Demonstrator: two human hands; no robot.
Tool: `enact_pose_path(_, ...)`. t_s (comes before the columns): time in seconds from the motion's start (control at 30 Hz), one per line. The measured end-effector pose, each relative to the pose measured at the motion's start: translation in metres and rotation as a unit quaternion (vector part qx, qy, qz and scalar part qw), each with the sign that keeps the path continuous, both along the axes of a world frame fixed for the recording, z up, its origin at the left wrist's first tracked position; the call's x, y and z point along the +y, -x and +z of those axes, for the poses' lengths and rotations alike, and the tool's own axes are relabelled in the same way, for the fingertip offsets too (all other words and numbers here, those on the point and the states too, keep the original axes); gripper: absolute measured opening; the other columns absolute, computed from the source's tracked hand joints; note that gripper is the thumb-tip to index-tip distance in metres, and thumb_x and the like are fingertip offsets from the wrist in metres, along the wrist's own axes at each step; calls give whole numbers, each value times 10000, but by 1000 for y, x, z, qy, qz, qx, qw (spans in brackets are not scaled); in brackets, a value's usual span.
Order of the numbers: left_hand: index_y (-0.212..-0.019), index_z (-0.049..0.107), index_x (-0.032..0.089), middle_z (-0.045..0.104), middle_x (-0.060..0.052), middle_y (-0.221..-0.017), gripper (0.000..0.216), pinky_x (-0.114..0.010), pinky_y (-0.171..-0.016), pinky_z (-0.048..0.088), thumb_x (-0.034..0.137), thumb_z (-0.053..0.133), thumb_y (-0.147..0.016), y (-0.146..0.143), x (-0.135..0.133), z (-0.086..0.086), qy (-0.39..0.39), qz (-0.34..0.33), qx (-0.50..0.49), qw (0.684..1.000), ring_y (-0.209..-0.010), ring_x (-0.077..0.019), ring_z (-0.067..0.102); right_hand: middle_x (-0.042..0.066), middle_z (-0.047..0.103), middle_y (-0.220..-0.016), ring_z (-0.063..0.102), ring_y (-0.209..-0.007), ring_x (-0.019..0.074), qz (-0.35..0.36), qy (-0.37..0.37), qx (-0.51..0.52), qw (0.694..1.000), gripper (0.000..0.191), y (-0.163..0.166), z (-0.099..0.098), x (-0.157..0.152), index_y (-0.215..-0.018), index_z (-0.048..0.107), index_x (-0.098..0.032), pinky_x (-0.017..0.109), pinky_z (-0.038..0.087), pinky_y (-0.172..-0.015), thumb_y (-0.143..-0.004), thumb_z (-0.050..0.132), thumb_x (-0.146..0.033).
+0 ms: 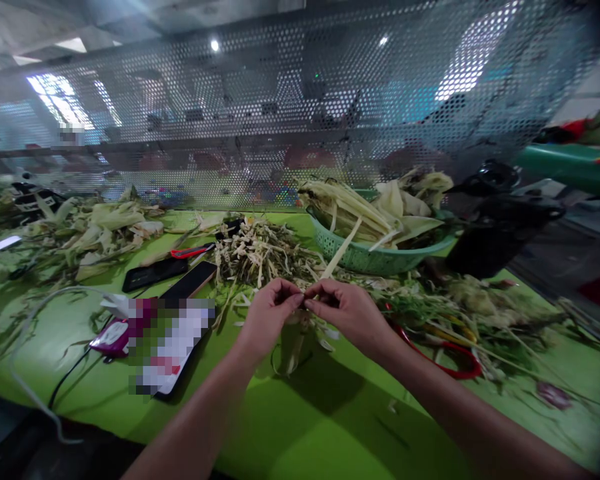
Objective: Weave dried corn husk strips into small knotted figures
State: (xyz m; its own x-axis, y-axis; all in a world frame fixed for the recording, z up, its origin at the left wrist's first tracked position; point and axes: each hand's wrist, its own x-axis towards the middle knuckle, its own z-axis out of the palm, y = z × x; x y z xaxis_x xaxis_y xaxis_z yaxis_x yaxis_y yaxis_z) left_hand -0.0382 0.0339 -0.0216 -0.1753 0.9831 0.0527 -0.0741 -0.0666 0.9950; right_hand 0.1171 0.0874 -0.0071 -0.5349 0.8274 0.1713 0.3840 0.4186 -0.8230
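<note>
My left hand [270, 313] and my right hand [345, 307] meet at the fingertips above the green table, both closed in a pinch. A pale corn husk strip [344, 248] sticks up from behind my right fingers. The exact spot where the fingertips grip is too small to make out. Below them a pale piece of husk [294, 350] reaches down toward the table, its upper end hidden by the hands. Just beyond my hands lies a heap of pale, knotted husk pieces [253, 250].
A green basket [380, 259] full of corn husks stands behind my right hand. Red-handled scissors [463, 370] lie to the right among green scraps. Phones [193, 280], a purple tissue pack [113, 337] and a white cable [25, 373] are left. A perforated metal screen [260, 100] rises behind.
</note>
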Motion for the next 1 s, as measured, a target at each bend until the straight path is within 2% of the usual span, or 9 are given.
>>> enact_pose_path(0.2,-800,616,158,602,-3,-739,155,-223,-656,407,279,677,-726,1,1,-2,-20,-6,14,1000,-692,-107,524,2,619,-631,535,-601,139,-6,-10,13,1000,158,0,0,-1,-779,680,-164,223,388,-552,-754,580,-284)
enact_pose_path(0.37,-801,614,152,600,-4,-746,174,-223,-660,417,285,689,-718,1,1,-3,1,-9,-2,1000,-696,-104,524,-23,573,-594,495,-561,115,-8,-26,4,1000,122,2,1,-4,-736,641,-170,208,368,-528,-756,560,-259)
enact_pose_path(0.57,-815,573,145,578,1,-742,234,-217,-643,430,255,723,-673,1,1,-3,11,-11,-24,1000,-679,-96,527,-12,584,-628,503,-580,121,-12,28,41,999,106,2,3,-2,-733,621,-165,223,390,-544,-741,563,-254)
enact_pose_path(0.67,-806,564,146,571,8,-726,169,-210,-608,409,170,672,-679,1,-1,0,-22,3,59,998,-639,-88,497,-6,594,-641,508,-592,125,-8,44,47,998,100,2,3,-1,-727,622,-164,232,398,-562,-737,567,-247)
enact_pose_path(0.8,-811,591,168,596,4,-751,149,-219,-619,401,86,578,-687,1,-3,5,-88,26,199,976,-660,-107,500,-8,588,-643,511,-602,127,7,38,37,999,88,1,2,0,-726,615,-163,228,387,-563,-738,556,-227)
enact_pose_path(1.0,-829,670,205,683,-25,-830,194,-275,-718,402,86,564,-718,-2,-6,5,-130,79,338,929,-777,-167,560,-29,551,-599,476,-563,112,6,-58,-30,998,110,-2,5,-2,-733,617,-172,208,331,-525,-766,527,-226)
